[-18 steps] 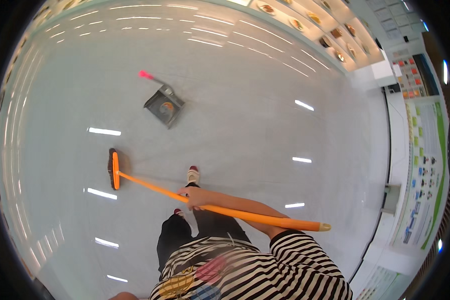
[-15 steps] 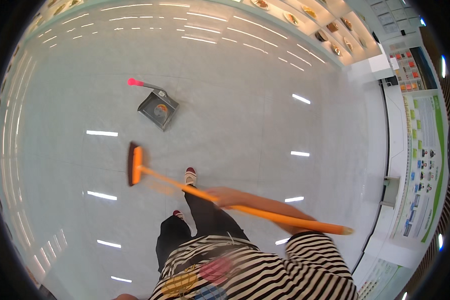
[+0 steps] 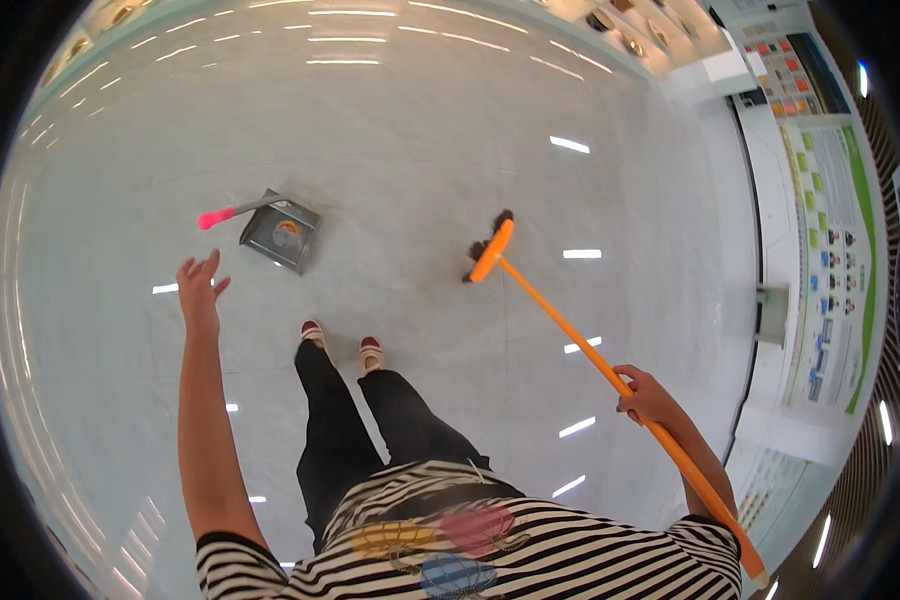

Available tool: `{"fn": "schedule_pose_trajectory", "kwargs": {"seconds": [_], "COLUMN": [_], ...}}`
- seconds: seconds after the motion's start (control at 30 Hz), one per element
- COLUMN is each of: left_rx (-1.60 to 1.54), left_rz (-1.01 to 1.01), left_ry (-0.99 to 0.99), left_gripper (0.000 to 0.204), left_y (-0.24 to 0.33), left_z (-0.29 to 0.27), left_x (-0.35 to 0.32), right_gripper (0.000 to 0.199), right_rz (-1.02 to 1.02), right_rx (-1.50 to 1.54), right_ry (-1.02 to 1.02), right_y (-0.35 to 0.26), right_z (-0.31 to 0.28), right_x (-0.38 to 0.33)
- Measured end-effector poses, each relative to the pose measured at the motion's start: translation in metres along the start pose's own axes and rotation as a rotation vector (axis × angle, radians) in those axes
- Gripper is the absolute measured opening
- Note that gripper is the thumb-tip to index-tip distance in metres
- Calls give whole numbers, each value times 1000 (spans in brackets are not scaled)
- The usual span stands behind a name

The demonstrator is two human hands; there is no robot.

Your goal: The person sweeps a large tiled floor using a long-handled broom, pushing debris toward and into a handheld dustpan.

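Glossy pale floor (image 3: 450, 150) reflects ceiling lights. Since the earlier frame the broom (image 3: 580, 345) has swung from the person's left to their right; its head now rests on the floor, well beyond the grip. Right hand (image 3: 648, 398) is wrapped tight around the orange handle. Left hand (image 3: 200, 285) reaches forward, arm straight, fingers spread, holding nothing. Dustpan (image 3: 282, 232) lies just beyond it.

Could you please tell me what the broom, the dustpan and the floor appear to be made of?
Broom: the handle and head look like smooth orange plastic, evenly coloured; the bristles are dark, material unclear. Dustpan: a grey pan, possibly metal or hard plastic, with a grey handle ending in a pink grip. Floor: pale, glossy hard surface, perhaps polished tile or vinyl, since it mirrors the ceiling lights.
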State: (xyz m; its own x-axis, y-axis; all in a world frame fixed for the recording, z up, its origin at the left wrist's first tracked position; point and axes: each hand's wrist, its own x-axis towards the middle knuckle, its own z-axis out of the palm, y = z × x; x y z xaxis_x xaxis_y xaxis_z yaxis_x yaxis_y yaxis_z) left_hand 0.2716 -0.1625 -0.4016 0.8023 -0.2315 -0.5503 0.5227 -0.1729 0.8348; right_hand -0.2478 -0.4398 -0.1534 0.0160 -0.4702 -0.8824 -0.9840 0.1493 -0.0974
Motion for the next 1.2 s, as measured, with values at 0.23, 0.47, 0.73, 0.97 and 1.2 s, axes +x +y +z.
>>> {"fn": "schedule_pose_trajectory", "kwargs": {"seconds": [0.23,0.47,0.73,0.97,1.2], "left_rx": [13,-11,-9,295,637], "left_rz": [133,51,40,202,240], "left_ry": [93,-165,-358,-382,-383], "left_gripper": [82,53,38,39,37], "left_y": [18,52,64,137,80], "left_z": [46,72,69,29,45], "left_x": [93,137,162,134,92], "right_gripper": [64,66,43,60,62], "right_rz": [46,-144,-845,-483,-193], "right_rx": [524,94,-356,-68,59], "right_ry": [-337,-728,-607,-719,-406], "right_y": [-30,-137,-261,-235,-87], "right_z": [99,196,376,279,82], "right_x": [-61,4,147,221,288]}}
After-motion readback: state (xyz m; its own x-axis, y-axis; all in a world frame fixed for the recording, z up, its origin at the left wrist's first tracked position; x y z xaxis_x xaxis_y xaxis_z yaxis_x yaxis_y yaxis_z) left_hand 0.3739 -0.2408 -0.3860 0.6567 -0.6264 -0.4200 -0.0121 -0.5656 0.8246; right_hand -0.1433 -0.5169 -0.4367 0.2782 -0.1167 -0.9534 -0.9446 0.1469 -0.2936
